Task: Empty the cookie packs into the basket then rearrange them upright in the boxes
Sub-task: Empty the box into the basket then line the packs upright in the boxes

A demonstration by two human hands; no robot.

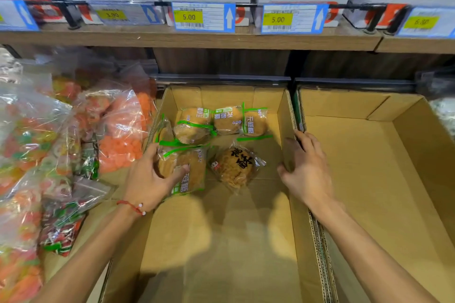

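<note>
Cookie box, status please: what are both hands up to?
Left hand grips a green-trimmed cookie pack. Right hand holds the box wall. Other packs lie loose behind. Nothing in the way.

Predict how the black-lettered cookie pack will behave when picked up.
The black-lettered pack probably feels slippery and crinkly: its clear wrap shines. Its cookie looks crumbly, so likely fragile. Lying flat in the box, it should slide, not roll.
</note>
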